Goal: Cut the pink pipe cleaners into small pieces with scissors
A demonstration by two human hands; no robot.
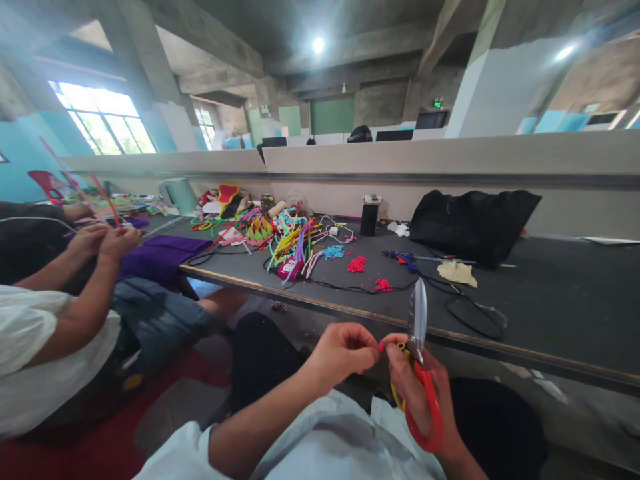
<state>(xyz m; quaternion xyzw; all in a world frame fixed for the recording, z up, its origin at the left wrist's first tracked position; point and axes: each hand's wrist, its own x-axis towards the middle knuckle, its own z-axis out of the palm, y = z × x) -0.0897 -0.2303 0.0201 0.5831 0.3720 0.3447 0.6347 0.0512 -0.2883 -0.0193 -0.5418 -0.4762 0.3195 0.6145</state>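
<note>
My left hand (345, 350) pinches a small pinkish-red piece (381, 347) between thumb and forefinger, in front of the table edge. Close on its right, my right hand (430, 393) holds scissors (419, 313) in the palm, blades pointing up and the red handle hanging below. Its thumb and forefinger tips also meet at the red piece, and a yellow part (397, 390) shows beside the palm. On the table ahead are a heap of short red pieces (357, 265), a smaller red heap (383, 285) and a heap of blue pieces (333, 252).
Colourful fuzzy stems (300, 243) lie heaped on the dark table (560, 300). To the right are a blue glue gun (409, 260) with its cable, a beige scrap (457, 273) and a black bag (470, 223). At left, a co-worker's hands (107, 240) hold red stems.
</note>
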